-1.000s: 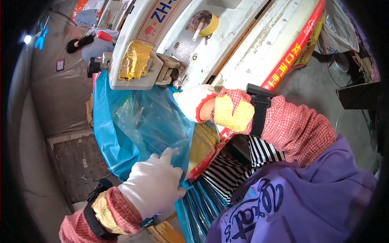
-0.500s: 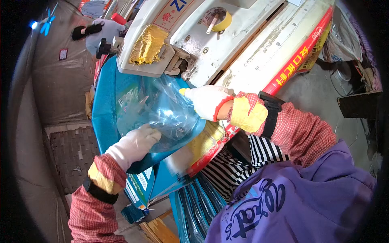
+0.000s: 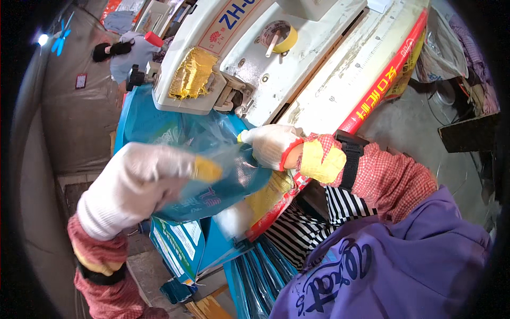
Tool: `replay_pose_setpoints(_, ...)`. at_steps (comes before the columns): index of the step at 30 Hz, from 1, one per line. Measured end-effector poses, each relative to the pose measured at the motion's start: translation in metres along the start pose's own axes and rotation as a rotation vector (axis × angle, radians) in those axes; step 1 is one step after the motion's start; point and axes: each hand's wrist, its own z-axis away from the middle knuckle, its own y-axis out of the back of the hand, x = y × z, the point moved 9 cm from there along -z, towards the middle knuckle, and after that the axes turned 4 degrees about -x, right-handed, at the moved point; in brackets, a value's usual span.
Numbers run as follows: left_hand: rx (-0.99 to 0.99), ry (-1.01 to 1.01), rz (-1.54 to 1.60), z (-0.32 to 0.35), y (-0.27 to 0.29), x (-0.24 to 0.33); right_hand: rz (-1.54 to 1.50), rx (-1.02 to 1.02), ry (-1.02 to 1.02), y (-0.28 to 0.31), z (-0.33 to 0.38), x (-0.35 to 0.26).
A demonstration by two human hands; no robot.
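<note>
My left hand [image 3: 151, 183], in a white knit glove with a yellow fingertip, is raised above a blue bag [image 3: 183, 204]. Its fingers are closed at the edge of a clear plastic bag [image 3: 226, 157], somewhat smeared by motion. My right hand [image 3: 273, 144], gloved the same way, is pinched on the right edge of the clear plastic, beside the blue bag's rim. The plastic stretches between both hands, over the blue bag's opening. Just behind stands a white sewing machine [image 3: 186, 24] with a gold cloth patch [image 3: 193, 73] on its end.
A yellow tape roll [image 3: 287, 38] sits on the machine's bed, a white stick leaning in it. Along the table edge runs a red strip [image 3: 382, 87]. Folded blue bags [image 3: 260, 266] hang below, beside a blue-white carton [image 3: 178, 247]. Another person [image 3: 130, 53] is at the far left.
My left hand has risen up and left from inside the blue bag, pulling the clear plastic with it. My right hand has kept its grip by the machine. The blue bag's opening has folded narrower.
</note>
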Motion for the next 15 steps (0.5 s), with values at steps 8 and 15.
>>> replay_pose_setpoints(8,0.406,-0.271,-1.100,-0.002,-0.009,0.028,-0.024,0.073,0.068,-0.007,-0.020,-0.005)
replay_pose_setpoints(15,-0.440,0.315,-0.959,0.016,-0.092,-0.022,0.215,0.124,0.880,-0.018,-0.002,-0.038)
